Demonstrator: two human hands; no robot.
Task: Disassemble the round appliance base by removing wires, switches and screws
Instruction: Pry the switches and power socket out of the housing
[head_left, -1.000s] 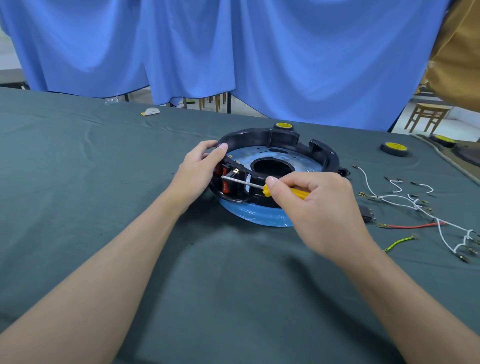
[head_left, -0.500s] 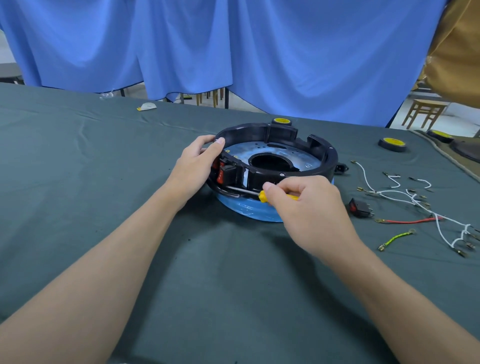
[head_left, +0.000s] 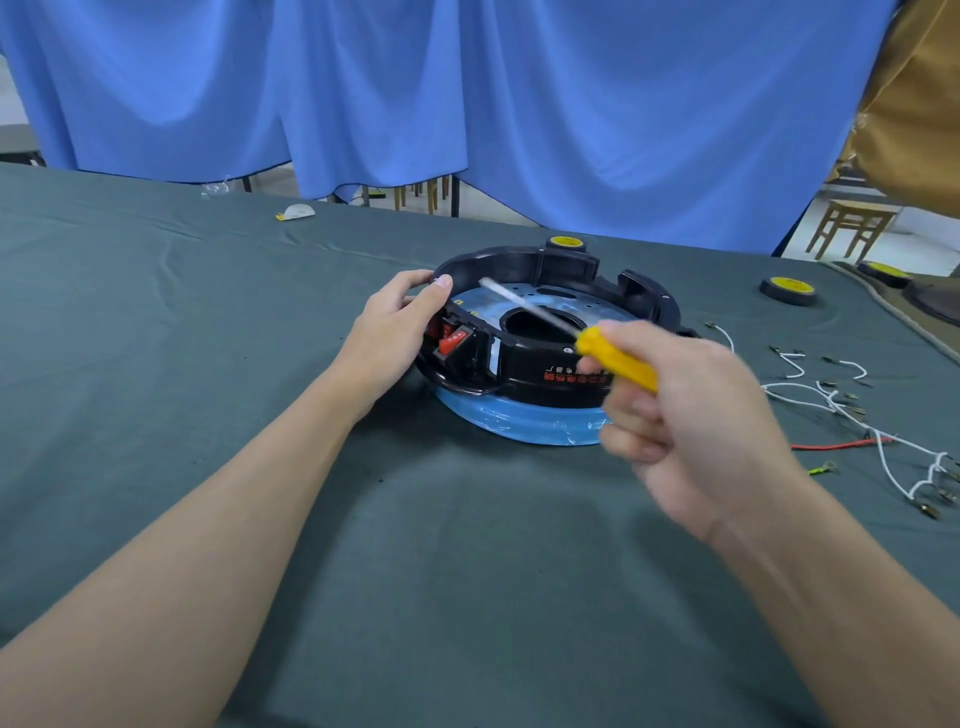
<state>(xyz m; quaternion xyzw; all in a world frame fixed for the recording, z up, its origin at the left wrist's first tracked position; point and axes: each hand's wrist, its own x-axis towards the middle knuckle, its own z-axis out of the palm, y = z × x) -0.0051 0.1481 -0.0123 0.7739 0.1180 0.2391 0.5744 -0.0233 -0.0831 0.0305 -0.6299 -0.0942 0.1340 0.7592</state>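
Note:
The round appliance base (head_left: 550, 374), black plastic on a blue film-wrapped disc, sits mid-table. A red rocker switch (head_left: 453, 342) shows in its left front wall. My left hand (head_left: 397, 322) grips the base's left rim, thumb over the top edge. My right hand (head_left: 691, 421) is raised in front of the base's right side and holds a yellow-handled screwdriver (head_left: 615, 358). Its metal shaft points up and left over the base's central opening, and the tip touches nothing.
Loose white, red and green wires (head_left: 852, 415) lie on the cloth to the right. Two yellow-topped black discs (head_left: 787, 290) sit at the far right, another (head_left: 565, 242) behind the base. A white scrap (head_left: 297, 212) lies far left. Blue curtains hang behind the table.
My right hand has lifted the screwdriver away from the switch area at the base's front, and its shaft now points up over the opening. The left hand still grips the rim.

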